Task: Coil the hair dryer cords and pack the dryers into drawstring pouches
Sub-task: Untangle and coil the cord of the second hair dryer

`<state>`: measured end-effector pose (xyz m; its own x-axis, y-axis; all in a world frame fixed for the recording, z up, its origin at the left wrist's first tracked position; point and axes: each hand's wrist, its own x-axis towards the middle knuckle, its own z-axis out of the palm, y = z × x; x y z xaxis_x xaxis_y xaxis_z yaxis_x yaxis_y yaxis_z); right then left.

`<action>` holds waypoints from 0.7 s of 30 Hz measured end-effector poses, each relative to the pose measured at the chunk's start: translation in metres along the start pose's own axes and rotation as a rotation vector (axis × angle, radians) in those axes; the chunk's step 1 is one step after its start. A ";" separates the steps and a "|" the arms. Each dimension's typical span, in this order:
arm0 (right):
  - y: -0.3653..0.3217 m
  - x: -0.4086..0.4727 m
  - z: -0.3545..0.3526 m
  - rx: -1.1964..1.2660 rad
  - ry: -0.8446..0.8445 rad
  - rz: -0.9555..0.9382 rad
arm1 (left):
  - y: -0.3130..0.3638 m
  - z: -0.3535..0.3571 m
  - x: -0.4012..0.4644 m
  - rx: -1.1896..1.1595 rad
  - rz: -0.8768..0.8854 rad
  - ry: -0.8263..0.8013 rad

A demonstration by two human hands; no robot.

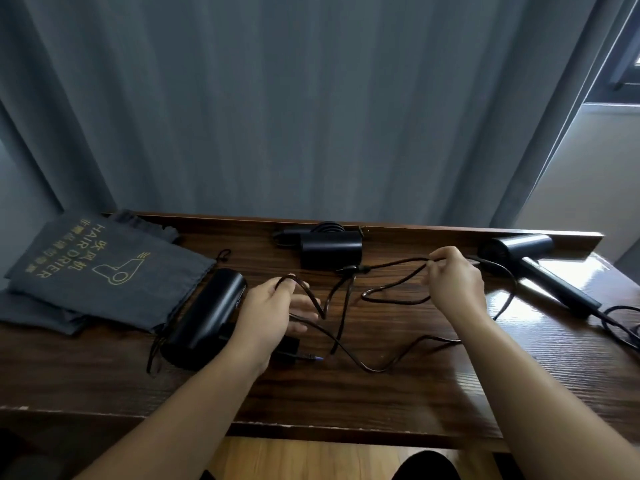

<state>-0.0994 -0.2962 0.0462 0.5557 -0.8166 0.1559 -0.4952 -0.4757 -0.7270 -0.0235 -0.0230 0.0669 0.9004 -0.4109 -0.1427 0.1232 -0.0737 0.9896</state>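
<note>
A black hair dryer [204, 317] lies on the wooden table [346, 393] at the left, its loose black cord [381, 367] snaking across the middle. My left hand [266, 313] sits just right of that dryer with a loop of the cord over its fingers. My right hand [453, 278] pinches another stretch of the same cord, lifted above the table. A second dryer [330, 251] rests at the back centre with its cord bundled behind it. A third dryer [530, 258] lies at the back right. Grey drawstring pouches [104, 268] are stacked at the far left.
A raised wooden lip [415, 230] runs along the table's far edge, with grey curtains [311, 116] behind it. The third dryer's cord [620, 323] trails off the right side. The pouch's drawstring [154, 351] hangs near the first dryer's base.
</note>
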 end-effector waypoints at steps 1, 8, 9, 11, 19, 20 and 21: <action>0.004 0.001 0.000 0.024 -0.016 0.000 | 0.003 -0.002 0.001 0.006 -0.025 -0.018; 0.023 -0.001 -0.014 -0.344 -0.056 -0.035 | 0.018 -0.014 0.008 -0.305 -0.178 -0.026; 0.025 0.000 -0.017 -0.439 -0.072 -0.041 | 0.020 -0.017 0.010 -0.354 -0.187 -0.019; 0.027 0.000 -0.021 -0.542 -0.072 -0.056 | 0.024 -0.020 0.013 -0.449 -0.229 -0.046; 0.007 -0.014 -0.033 -0.426 0.060 -0.320 | 0.031 -0.006 0.015 -0.792 -0.278 -0.207; 0.009 -0.010 -0.036 -0.499 -0.005 -0.277 | 0.030 -0.004 0.016 -0.812 -0.277 -0.191; 0.010 -0.006 -0.038 -0.613 -0.088 -0.220 | 0.027 -0.003 0.019 -0.835 -0.274 -0.160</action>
<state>-0.1332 -0.3085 0.0636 0.7270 -0.6617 0.1837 -0.6402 -0.7498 -0.1672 -0.0021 -0.0298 0.0913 0.7338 -0.6022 -0.3144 0.6450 0.4722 0.6008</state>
